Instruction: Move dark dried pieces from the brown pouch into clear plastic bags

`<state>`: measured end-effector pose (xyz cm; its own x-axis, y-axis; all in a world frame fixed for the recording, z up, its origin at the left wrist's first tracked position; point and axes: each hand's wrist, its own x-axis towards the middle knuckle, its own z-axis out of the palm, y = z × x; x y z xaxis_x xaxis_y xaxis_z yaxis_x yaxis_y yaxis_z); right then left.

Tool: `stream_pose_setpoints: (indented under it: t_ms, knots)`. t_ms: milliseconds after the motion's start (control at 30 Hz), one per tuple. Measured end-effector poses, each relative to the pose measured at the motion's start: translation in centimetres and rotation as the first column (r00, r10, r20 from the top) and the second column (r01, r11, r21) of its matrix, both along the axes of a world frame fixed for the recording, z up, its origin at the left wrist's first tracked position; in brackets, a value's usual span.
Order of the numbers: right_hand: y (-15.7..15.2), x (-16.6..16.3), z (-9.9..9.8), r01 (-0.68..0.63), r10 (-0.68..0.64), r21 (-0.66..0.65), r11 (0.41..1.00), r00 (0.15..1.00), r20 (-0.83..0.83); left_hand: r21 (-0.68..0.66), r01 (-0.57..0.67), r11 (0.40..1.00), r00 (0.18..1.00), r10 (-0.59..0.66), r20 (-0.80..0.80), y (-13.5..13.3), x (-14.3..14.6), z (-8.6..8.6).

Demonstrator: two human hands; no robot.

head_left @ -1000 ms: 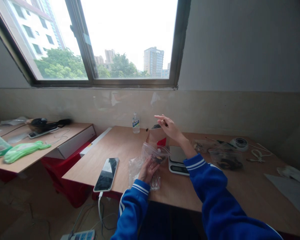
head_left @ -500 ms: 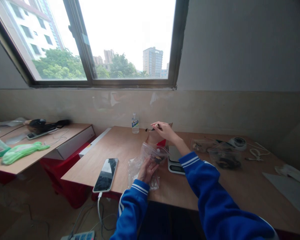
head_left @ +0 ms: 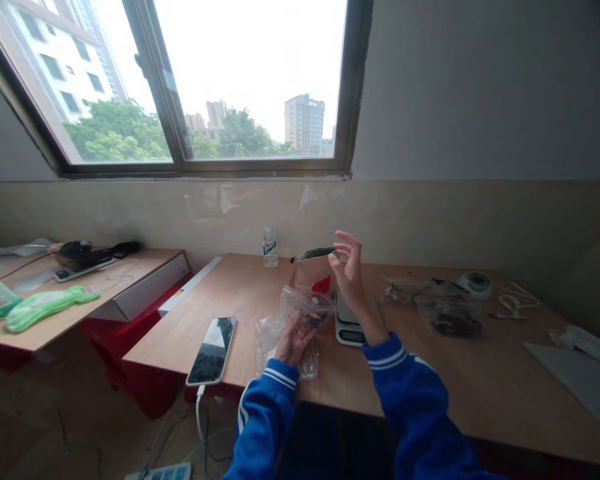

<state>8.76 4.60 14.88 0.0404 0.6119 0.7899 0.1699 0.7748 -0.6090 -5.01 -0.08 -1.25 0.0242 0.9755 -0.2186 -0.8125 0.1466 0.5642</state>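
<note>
Both hands at frame centre — left hand (head_left: 294, 339) grips the clear plastic bag (head_left: 300, 319); right hand (head_left: 351, 275) raised, fingers spread, empty — above the scale (head_left: 353, 323).

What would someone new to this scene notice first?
Probably the right hand, raised with fingers spread beside a brown paper pouch at mid-desk. Just below it, the left hand presses a clear plastic bag to the desk, with a phone lying to its left.
</note>
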Motion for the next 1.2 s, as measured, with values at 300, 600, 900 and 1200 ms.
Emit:
stream_pose_setpoints:
  t_ms: [300, 600, 900, 1200]
  knots:
    - [-1.8, 0.7, -5.8, -0.154, 0.363, -0.418, 0.895, 0.796, 0.485, 0.051, 0.035, 0.998, 0.999, -0.033, -0.031, -0.2, 0.0, 0.3]
    - [-2.2, 1.8, -7.6, -0.229, 0.480, -0.545, 0.806, 0.792, 0.377, 0.217, 0.109, 0.970, 0.994, -0.113, 0.004, -0.8, 0.0, 1.0]
    - [-2.8, 0.4, -8.7, -0.400, 0.548, -0.563, 0.723, 0.829, 0.115, 0.280, 0.054, 0.959, 0.992, -0.020, -0.121, -0.2, 0.8, 0.0]
    - [-2.8, 0.6, -8.4, -0.360, 0.482, -0.659, 0.660, 0.876, 0.004, 0.134, 0.048, 0.990, 0.988, -0.027, -0.153, -0.4, 0.5, 0.2]
